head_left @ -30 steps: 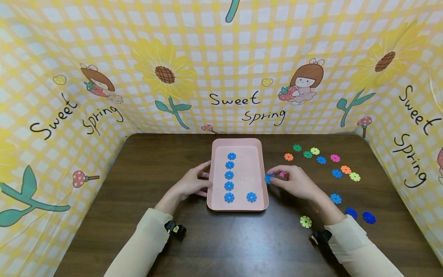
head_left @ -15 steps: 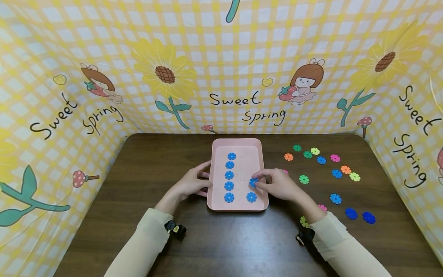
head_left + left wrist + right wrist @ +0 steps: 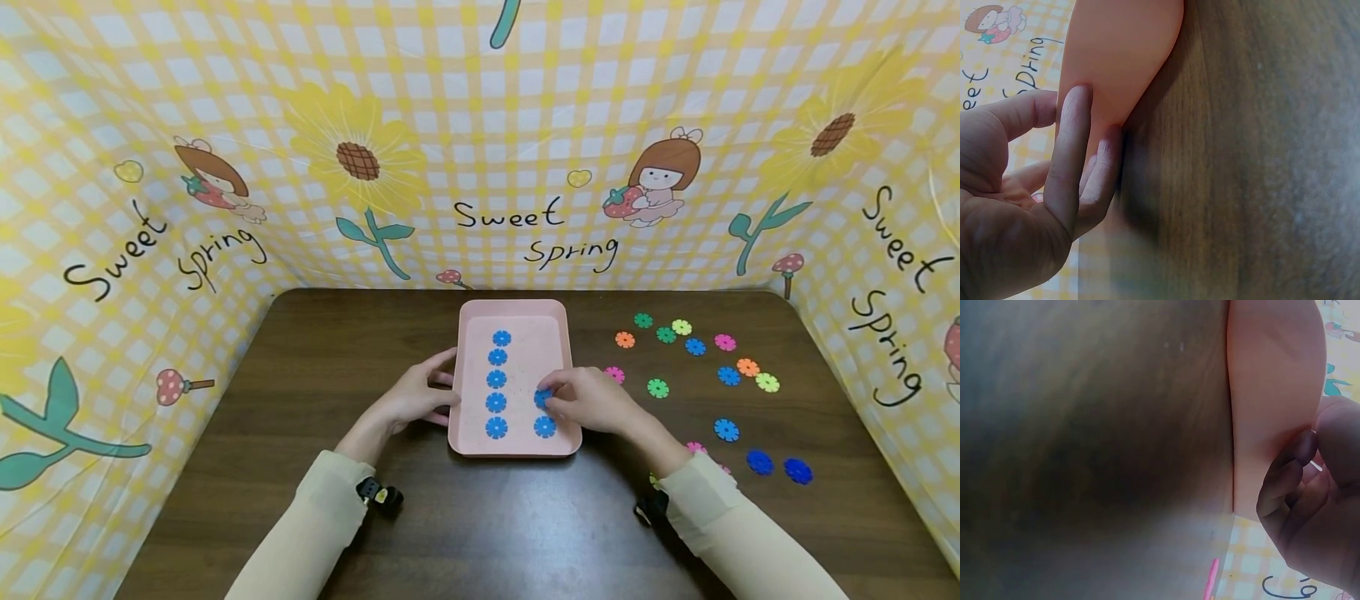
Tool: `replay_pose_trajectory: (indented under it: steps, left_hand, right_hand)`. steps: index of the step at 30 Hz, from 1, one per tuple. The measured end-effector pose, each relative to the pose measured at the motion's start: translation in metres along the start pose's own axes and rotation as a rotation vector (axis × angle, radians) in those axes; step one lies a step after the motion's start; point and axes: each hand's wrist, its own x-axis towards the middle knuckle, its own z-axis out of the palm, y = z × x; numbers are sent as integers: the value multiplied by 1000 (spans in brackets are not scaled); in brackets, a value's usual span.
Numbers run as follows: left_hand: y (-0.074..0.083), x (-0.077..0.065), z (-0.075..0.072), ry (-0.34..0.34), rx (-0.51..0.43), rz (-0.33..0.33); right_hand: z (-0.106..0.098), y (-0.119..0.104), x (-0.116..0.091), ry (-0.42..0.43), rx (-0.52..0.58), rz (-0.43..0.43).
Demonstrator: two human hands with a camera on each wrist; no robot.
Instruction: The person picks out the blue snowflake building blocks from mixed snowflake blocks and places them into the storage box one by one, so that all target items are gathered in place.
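A pink tray [image 3: 520, 364] lies on the wooden table in the head view. Down its left half runs a column of several blue notched plastic discs [image 3: 497, 379], like snowflake building pieces. Another blue disc [image 3: 545, 428] lies at the near right inside the tray. Just beyond that one, my right hand [image 3: 597, 400] pinches a blue snowflake disc [image 3: 541, 399] low over the tray floor, partly covered by the fingers. My left hand [image 3: 414, 394] rests against the tray's left side, and in the left wrist view its extended fingers [image 3: 1071, 144] touch the outer wall [image 3: 1119, 50].
Right of the tray, loose discs lie scattered, among them a green one [image 3: 657, 388], an orange one [image 3: 625, 340], a pink one [image 3: 725, 342] and dark blue ones [image 3: 760, 462]. The right forearm partly covers some. A yellow checked cloth [image 3: 420, 242] encloses the table's back and sides.
My right hand has carried the blue disc leftward over the tray's right rim and down beside the near right disc. The left hand and tray have stayed put.
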Motion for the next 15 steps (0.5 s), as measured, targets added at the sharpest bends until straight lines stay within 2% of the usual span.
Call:
replay_pose_trajectory:
  steps: [8,15]
  left_hand:
    - [1,0,0,-2,5,-2]
    - [1,0,0,7,7,-14]
  right_hand:
    - [-6,-4,-3,10,-61,11]
    - [-15,-8,-14,83,-82,11]
